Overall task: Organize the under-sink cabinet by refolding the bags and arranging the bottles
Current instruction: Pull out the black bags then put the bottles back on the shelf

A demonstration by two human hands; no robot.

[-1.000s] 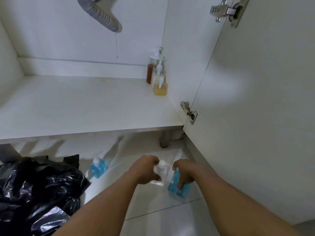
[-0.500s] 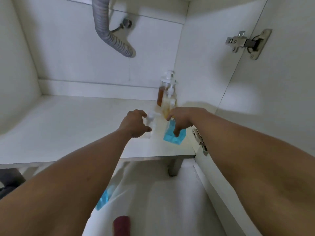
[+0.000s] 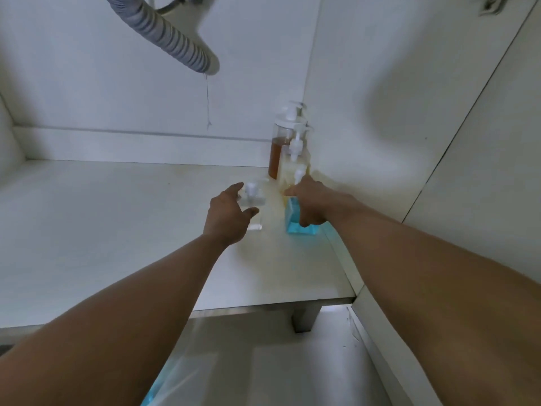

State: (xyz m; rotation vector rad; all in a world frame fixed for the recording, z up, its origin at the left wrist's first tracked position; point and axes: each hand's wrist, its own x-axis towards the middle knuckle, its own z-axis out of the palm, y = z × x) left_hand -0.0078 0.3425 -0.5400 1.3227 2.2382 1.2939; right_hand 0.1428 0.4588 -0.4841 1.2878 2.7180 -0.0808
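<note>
Through the head camera I am looking into the under-sink cabinet from my remote seat. The left hand (image 3: pixel 228 213) is lying spread beside the clear bottle (image 3: pixel 257 202). Its thumb is touching the bottle's front face and its forefinger is stretching up past the white pump, with the fingers looking straight rather than wrapped. The clear bottle is standing upright on the cabinet floor (image 3: pixel 87 230), right of the middle and nearer the back edge than the front edge. Just to its right, the blue bottle (image 3: pixel 292 222) is standing close to the floor's right edge. The right hand (image 3: pixel 311 202) is curling over its top, fingers hooking down its front in a grip.

Behind that hand, in the far right corner, a tall brown bottle (image 3: pixel 277 155) and a pale yellow bottle (image 3: pixel 288 171) are crowding together, with a third pump head (image 3: pixel 299 173) showing just above the knuckles. A grey drain hose (image 3: pixel 164 33) is hanging against the back wall. The cabinet door (image 3: pixel 483 186) is standing open on the right.
</note>
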